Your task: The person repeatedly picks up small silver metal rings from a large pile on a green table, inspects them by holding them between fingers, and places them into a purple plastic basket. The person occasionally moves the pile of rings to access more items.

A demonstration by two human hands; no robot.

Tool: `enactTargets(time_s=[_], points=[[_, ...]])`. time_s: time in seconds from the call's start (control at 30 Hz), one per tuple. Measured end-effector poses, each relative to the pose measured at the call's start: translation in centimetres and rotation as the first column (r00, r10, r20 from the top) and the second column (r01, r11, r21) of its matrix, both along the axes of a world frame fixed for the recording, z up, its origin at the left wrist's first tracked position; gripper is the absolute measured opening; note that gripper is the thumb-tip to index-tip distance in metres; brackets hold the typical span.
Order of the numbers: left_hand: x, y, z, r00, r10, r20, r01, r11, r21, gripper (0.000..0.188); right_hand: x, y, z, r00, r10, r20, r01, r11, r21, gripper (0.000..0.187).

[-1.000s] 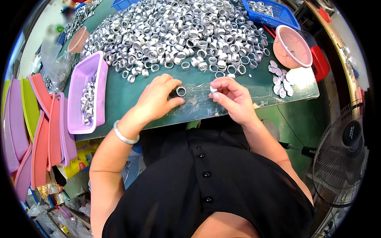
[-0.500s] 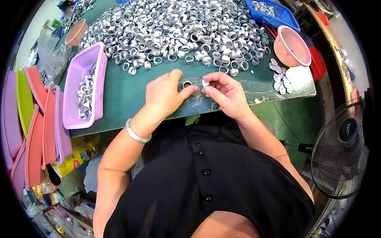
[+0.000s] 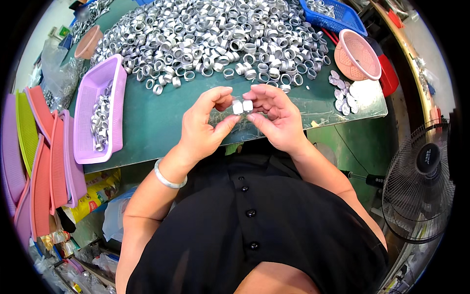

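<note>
My left hand (image 3: 201, 120) and my right hand (image 3: 283, 121) meet over the near edge of the green table (image 3: 156, 117). Between their thumbs and curled fingers are two small, bright silvery pieces side by side, a left piece (image 3: 238, 107) and a right piece (image 3: 247, 106). Both are too small and glaring for me to tell whether they are rings. Beyond my hands spreads a big heap of silvery metal rings (image 3: 210, 41). A purple basket (image 3: 119, 100) left of my left hand holds several more rings (image 3: 100, 120).
Flat silvery discs (image 3: 345, 102) lie by a pink basket (image 3: 344, 63) at the right, near a red object (image 3: 388, 76). A blue basket (image 3: 338, 20) stands behind. Stacked coloured baskets (image 3: 44, 171) are at far left, a black fan (image 3: 416, 196) at right.
My hands have come closer together, and the left fingers now curl in toward the right ones. Two bright pieces show side by side between them; the ring beside my left thumb no longer shows separately.
</note>
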State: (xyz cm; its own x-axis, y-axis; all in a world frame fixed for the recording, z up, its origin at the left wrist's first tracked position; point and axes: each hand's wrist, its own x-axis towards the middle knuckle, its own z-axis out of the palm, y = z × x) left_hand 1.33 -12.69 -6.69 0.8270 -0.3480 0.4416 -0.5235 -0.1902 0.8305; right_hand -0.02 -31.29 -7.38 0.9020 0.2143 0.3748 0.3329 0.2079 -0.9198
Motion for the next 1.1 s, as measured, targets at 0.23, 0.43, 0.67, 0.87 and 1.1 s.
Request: enactTargets(time_s=[0.23,0.43,0.67,0.87,1.1], points=[[-0.3,-0.2,0.0,0.998,-0.052,-0.044,0.048,0.995,-0.088,0.051,0.0,0.0,0.2,0.995,-0.001,0.097,0.008,0.997,-0.078,0.046],[-0.3,-0.4,1.1,0.774,-0.346,-0.53,0.018,0.849,-0.528,0.021,0.2,-0.2,1.2,0.942,0.201,-0.269,-0.121,0.951,0.286,0.033],[0.3,-0.1,0.9,0.482,-0.634,-0.605,-0.042,0.672,-0.739,0.028,0.3,-0.7,1.4,0.808,0.368,-0.461,-0.104,0.859,0.502,0.023],[0.0,-0.2,1.0,0.414,-0.594,-0.69,-0.152,0.702,-0.696,0.031,0.2,-0.6,1.4,0.857,0.242,-0.455,-0.092,0.941,0.327,0.02],[0.9,-0.7,1.1,0.36,-0.477,-0.802,-0.271,0.769,-0.579,0.028,2.2,-1.0,2.5,0.965,-0.105,0.24,0.219,0.825,-0.521,0.026]])
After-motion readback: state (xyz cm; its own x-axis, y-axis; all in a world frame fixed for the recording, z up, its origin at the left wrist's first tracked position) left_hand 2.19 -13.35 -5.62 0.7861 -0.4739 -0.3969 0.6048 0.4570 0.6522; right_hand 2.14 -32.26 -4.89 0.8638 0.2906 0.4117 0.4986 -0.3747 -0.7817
